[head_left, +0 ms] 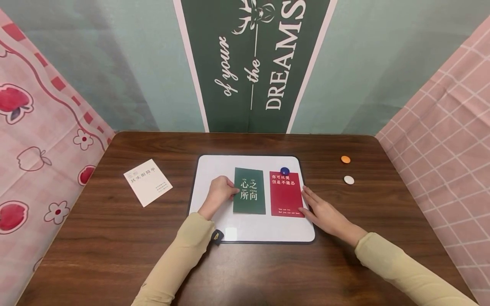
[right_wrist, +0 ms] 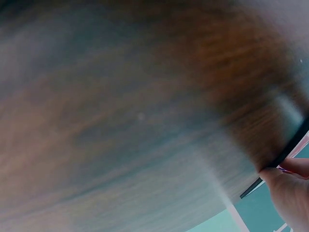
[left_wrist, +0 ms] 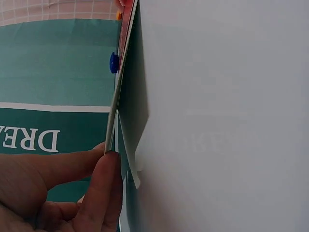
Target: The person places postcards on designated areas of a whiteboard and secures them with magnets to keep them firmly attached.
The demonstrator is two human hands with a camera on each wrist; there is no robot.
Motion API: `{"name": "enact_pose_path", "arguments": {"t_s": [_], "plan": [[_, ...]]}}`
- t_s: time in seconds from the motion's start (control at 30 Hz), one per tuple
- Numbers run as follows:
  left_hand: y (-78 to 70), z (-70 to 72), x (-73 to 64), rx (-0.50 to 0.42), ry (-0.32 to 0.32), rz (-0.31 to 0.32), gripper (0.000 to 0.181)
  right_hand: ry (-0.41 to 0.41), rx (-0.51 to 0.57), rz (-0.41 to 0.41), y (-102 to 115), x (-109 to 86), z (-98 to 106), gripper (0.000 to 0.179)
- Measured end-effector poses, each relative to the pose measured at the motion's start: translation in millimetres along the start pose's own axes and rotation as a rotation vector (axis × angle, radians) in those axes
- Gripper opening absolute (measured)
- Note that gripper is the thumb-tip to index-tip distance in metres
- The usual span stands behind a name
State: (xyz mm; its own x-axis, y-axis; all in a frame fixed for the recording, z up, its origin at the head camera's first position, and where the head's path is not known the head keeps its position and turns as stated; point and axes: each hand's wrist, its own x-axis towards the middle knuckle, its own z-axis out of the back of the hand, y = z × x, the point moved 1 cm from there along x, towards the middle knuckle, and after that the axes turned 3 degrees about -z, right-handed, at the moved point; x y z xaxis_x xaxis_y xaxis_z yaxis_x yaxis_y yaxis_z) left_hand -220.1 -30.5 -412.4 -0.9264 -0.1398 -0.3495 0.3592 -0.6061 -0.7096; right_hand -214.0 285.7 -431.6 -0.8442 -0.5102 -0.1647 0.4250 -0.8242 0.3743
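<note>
A green card (head_left: 249, 204) with white lettering lies over a small whiteboard (head_left: 268, 229). My left hand (head_left: 222, 190) pinches its left edge between thumb and fingers; in the left wrist view the card (left_wrist: 133, 96) is tilted up off the board. Right of it, a red card (head_left: 285, 197) lies on the board with a round blue magnet (head_left: 285, 171) at its top edge. My right hand (head_left: 323, 211) rests at the board's right edge with fingers extended, the thumb at the red card's lower right. In the right wrist view, part of that hand (right_wrist: 289, 191) touches the dark rim.
A white card (head_left: 148, 182) lies on the brown wooden table (head_left: 115, 250) at the left. At the right are an orange magnet (head_left: 346, 159) and a white magnet (head_left: 348, 180). A small black piece (head_left: 217, 236) shows by the left cuff. Printed cloth hangs behind and on both sides.
</note>
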Motion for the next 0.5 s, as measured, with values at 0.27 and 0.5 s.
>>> {"name": "enact_pose_path", "arguments": {"t_s": [0.27, 0.5], "plan": [[-2.2, 1.0, -2.4, 0.025, 0.013, -0.01, 0.014, -0.002, -0.001, -0.003, 1.5, 0.0, 1.1, 0.072], [-3.9, 0.7, -2.6, 0.052, 0.014, -0.024, 0.014, 0.003, 0.001, -0.009, 2.0, -0.5, 1.2, 0.072]]}}
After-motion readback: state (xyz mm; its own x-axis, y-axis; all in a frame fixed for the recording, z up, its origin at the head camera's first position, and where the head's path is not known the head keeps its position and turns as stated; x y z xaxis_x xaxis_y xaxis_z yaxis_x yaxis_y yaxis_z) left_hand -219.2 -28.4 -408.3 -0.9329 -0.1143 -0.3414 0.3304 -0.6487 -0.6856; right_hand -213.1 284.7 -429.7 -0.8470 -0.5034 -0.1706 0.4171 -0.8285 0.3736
